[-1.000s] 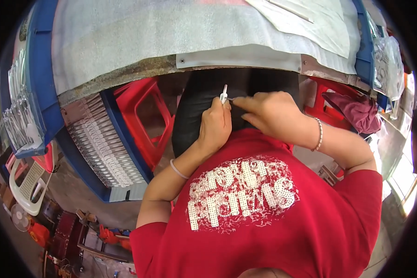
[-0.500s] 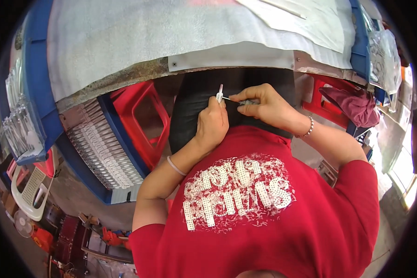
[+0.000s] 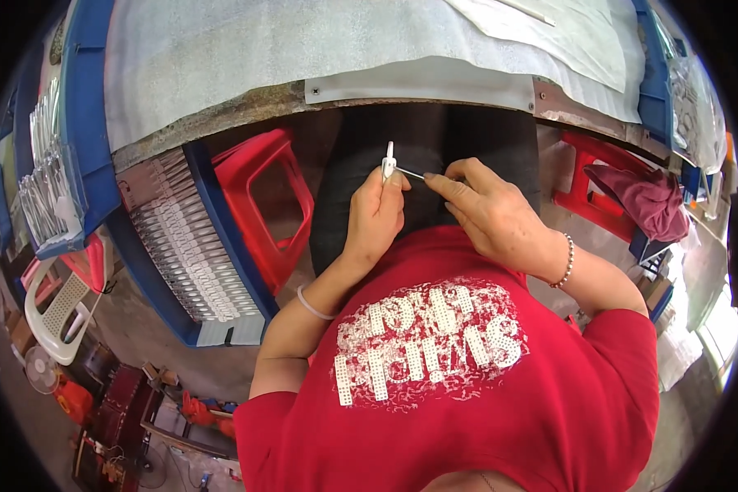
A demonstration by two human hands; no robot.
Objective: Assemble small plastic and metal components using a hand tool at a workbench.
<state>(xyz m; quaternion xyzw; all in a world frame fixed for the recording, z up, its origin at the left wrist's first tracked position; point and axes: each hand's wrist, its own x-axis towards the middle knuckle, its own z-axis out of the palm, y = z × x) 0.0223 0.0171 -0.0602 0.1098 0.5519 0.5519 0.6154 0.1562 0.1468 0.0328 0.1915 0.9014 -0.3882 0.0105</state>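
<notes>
My left hand (image 3: 379, 207) is closed around a small white plastic piece (image 3: 389, 166), whose narrow tip points up between thumb and fingers. From the right, the thin metal shaft of a screwdriver-like tool (image 3: 412, 174) reaches to the side of this piece. My right hand (image 3: 485, 205) grips that tool with bent fingers; its handle is hidden in the palm. Both hands are above my lap, just in front of the table edge.
A table covered with a white sheet (image 3: 287, 49) lies ahead. A blue tray (image 3: 213, 221) with rows of slim metal-and-white pieces stands left, beside a red stool (image 3: 295, 197). Bagged metal parts (image 3: 49, 180) sit farther left. A maroon cloth (image 3: 644, 201) hangs over another red stool at right.
My right hand has rolled over, showing its back, and its fingers now cover the tool's handle. The white piece is more upright in my left hand. The view has shifted slightly.
</notes>
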